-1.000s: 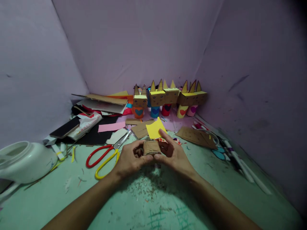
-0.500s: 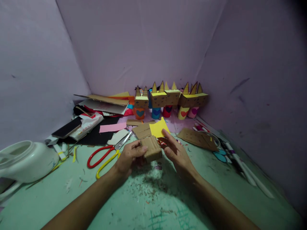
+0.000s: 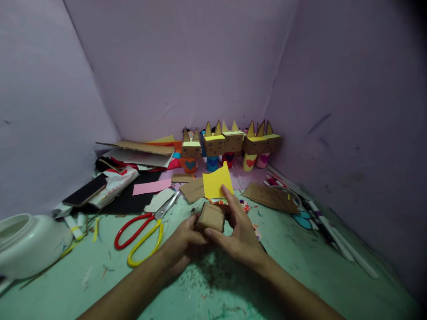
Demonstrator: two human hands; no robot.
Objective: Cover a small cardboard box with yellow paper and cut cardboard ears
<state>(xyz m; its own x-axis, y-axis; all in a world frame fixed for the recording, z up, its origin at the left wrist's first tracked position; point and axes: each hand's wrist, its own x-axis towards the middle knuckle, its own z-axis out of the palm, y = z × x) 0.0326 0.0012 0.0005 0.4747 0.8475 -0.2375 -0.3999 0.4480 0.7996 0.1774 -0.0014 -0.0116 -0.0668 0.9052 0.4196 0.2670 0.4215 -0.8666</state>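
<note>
A small brown cardboard box (image 3: 211, 217) is held just above the green tabletop, between my two hands. My left hand (image 3: 185, 240) grips its left side, with the fingertips partly hidden. On the right side, my right hand (image 3: 242, 233) has its thumb on the near edge and its index finger stretched out past the box. Behind the box stands a yellow piece of paper (image 3: 215, 181), which the index fingertip overlaps; whether they touch I cannot tell. Scissors (image 3: 155, 218) with one red and one yellow handle lie open to the left of my left hand.
Several cardboard-headed figures (image 3: 213, 146) with pointed ears line the back wall. Stacked cardboard and paper (image 3: 143, 153) lie at the back left, a white pot (image 3: 40, 244) at the left edge. Cardboard (image 3: 270, 198) and pens (image 3: 328, 226) lie on the right.
My right hand has come in from beside the box and now has its thumb on it. The box has turned and moved slightly lower. The camera view has shifted a little.
</note>
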